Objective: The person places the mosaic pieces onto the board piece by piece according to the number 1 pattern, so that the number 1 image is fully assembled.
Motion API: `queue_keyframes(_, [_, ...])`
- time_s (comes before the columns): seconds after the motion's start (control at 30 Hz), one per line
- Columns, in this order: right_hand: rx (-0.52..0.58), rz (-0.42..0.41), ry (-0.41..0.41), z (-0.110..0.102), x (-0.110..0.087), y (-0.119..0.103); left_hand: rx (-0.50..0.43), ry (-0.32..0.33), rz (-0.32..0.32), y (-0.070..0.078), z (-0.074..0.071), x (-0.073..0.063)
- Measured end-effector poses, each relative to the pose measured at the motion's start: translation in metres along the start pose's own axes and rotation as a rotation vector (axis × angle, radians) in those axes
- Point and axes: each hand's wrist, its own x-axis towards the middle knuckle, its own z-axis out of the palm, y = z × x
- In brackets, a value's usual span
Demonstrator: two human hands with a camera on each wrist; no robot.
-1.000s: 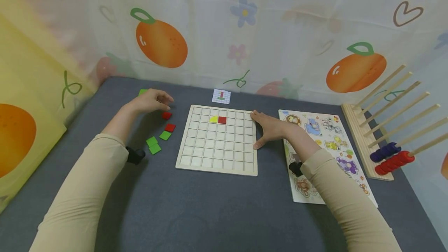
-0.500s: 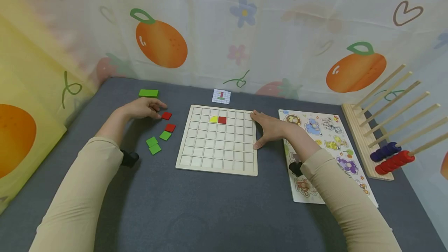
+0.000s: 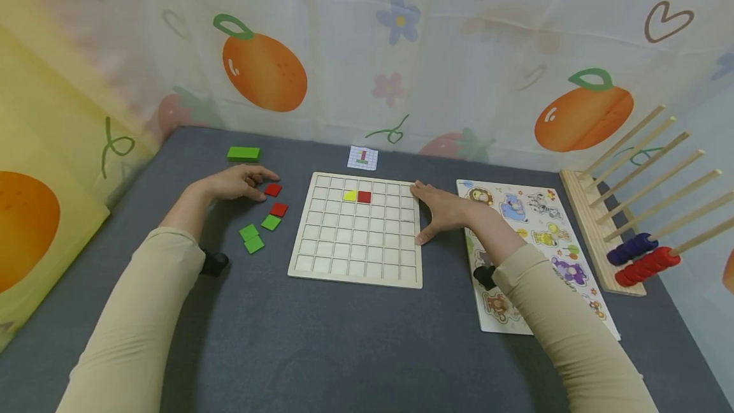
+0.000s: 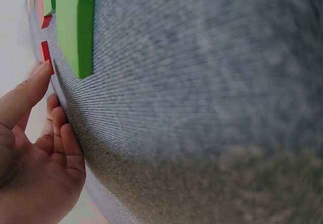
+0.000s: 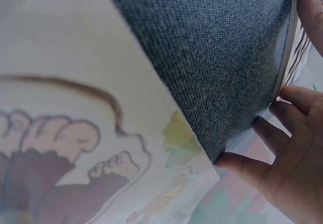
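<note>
My left hand [image 3: 239,183] is low over the table, fingers loosely bent, its thumb tip right at a red square tile [image 3: 273,190]. In the left wrist view the thumb [image 4: 36,80] overlaps that tile's edge and nothing lies between thumb and fingers. Nearby lie a second red tile [image 3: 278,210] and several green tiles [image 3: 254,244]. My right hand [image 3: 441,209] rests along the right edge of a pale wooden grid board [image 3: 355,280], thumb and fingers spread. A yellow piece [image 3: 350,195] and a dark red tile [image 3: 364,197] sit side by side on the board.
Behind the board lies a small pattern card [image 3: 362,158]. A long green block [image 3: 243,154] is at the back left. On the right lie an animal puzzle board [image 3: 499,273] and a peg rack [image 3: 608,234] with blue and red rings. A printed curtain [image 3: 344,81] closes the back.
My left hand has come down and drawn back to the left, then edged slightly right toward the red tile. The green block behind it is uncovered. My right hand has stayed put.
</note>
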Motion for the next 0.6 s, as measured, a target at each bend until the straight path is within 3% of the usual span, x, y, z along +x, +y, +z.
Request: queue_keyframes(0.6, [0.010, 0.010, 0.002, 0.0007, -0.0001, -0.0004, -0.034, 0.050, 0.031, -0.0039, 0.0049, 0.0020])
